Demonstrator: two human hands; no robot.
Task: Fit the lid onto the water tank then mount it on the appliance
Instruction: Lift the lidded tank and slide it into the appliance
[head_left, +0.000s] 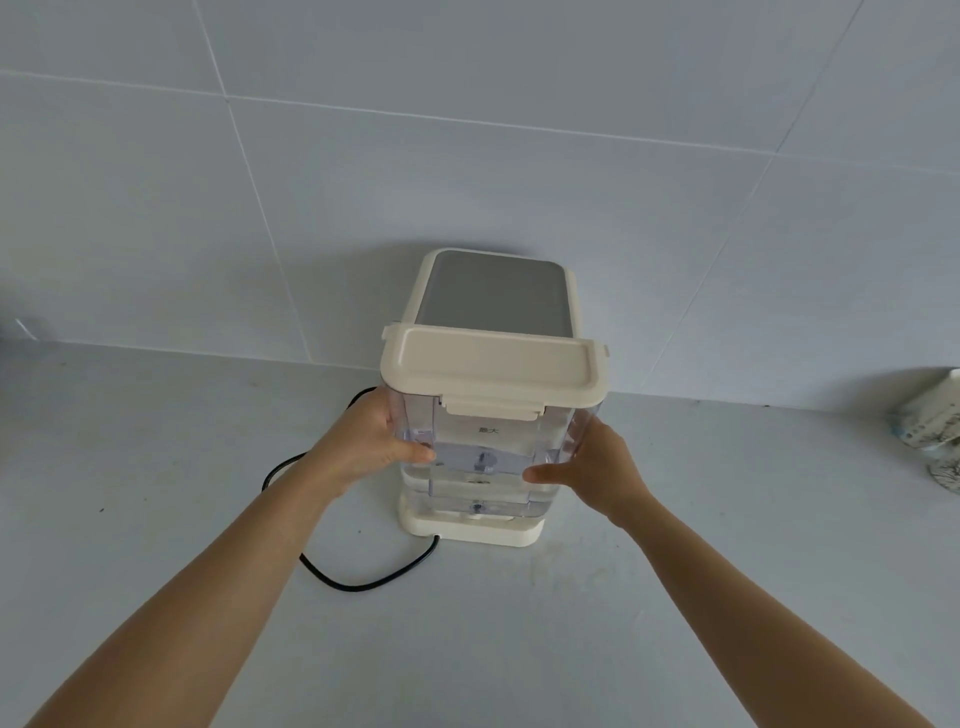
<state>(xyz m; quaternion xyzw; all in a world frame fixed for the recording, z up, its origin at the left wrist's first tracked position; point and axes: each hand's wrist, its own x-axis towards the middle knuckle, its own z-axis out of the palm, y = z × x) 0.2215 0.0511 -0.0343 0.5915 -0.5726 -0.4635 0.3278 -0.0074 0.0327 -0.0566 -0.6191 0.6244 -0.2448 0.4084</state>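
A clear plastic water tank (485, 457) stands upright against the near side of a cream appliance (493, 291) with a grey top panel. The cream lid (491, 366) sits on the tank's top, its front clip hanging down. The tank's bottom is close above or on the appliance's cream base (475, 530); I cannot tell if it touches. My left hand (371, 441) grips the tank's left side, thumb on the front. My right hand (592, 465) grips the right side the same way.
A black power cord (358, 584) loops over the grey counter to the left of the base. A white patterned container (935, 431) stands at the far right. The tiled wall rises right behind the appliance.
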